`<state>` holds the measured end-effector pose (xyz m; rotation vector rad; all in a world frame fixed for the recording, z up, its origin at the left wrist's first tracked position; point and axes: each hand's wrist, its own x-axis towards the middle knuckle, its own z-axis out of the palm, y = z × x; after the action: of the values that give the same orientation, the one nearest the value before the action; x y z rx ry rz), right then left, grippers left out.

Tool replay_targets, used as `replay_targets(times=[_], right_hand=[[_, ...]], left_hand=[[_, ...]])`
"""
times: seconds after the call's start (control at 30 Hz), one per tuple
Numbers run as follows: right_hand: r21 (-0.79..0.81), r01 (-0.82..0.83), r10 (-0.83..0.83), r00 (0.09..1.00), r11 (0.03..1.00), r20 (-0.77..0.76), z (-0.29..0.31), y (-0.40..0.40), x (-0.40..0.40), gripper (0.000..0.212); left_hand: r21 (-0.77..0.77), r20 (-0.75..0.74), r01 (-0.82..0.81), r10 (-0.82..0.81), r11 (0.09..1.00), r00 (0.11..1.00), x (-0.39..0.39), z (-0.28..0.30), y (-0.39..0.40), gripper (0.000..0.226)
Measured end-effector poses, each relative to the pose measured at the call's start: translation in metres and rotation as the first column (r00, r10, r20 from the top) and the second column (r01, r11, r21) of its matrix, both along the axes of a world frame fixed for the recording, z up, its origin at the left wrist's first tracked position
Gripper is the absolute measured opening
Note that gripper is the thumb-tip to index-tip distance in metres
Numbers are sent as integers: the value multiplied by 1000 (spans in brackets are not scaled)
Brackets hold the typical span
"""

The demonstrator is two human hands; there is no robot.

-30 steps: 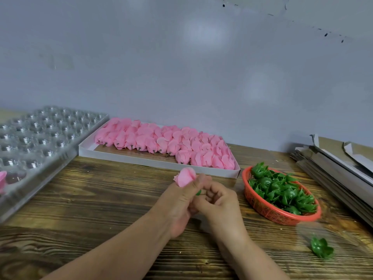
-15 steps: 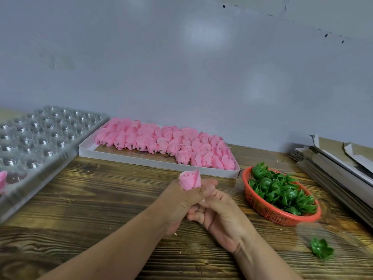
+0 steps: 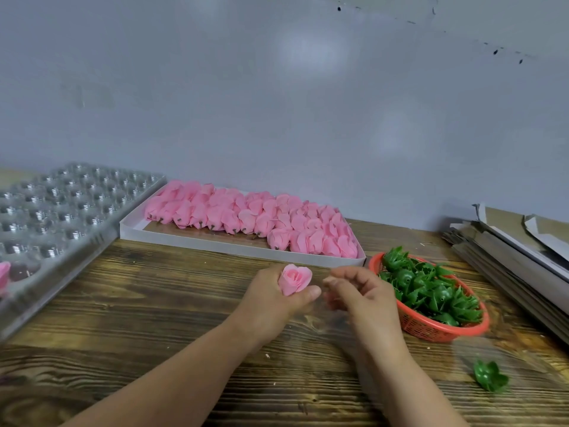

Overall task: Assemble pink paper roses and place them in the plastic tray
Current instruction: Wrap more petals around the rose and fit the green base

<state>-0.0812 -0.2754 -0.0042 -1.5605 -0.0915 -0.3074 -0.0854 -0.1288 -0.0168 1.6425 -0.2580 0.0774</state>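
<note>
Now the left hand pinches 1 pink paper rose above the wooden table, right hand loosely curled and empty beside it — squeeze harder and those petals could crumple before reaching the plastic tray.

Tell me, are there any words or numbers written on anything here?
None can be read.
The white box, red basket, clear tray and cardboard stack all show plain surfaces.
The rose in the left hand carries no writing either.
</note>
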Motion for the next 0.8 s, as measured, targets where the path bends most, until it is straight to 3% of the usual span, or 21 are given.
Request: replay_targets(times=[0.07,0.17,0.43,0.6,0.7,0.8], right_hand=[[-8,-15,15,997,1000,69,4,-3,-1,13],[-18,-49,51,992,999,116,8,-8,-1,13],[-78,-283,287,957,956,43,14,-9,-4,13],[-244,-153,209,953,958,220,13,-4,-13,15],[-276,-176,244,940,945,238,13,-6,-11,14],[-220,-296,329,936,929,127,16,-11,-6,21]], left_hand=[[-2,3,52,-52,999,999,1,1,0,9],[15,20,69,-69,997,997,2,2,-1,11],[106,51,190,-196,976,979,-2,-6,-9,21],[114,89,-67,57,991,994,0,-10,-16,17],[126,77,42,-52,991,996,0,-11,-14,16],[203,43,189,-201,961,979,0,-11,-12,20]])
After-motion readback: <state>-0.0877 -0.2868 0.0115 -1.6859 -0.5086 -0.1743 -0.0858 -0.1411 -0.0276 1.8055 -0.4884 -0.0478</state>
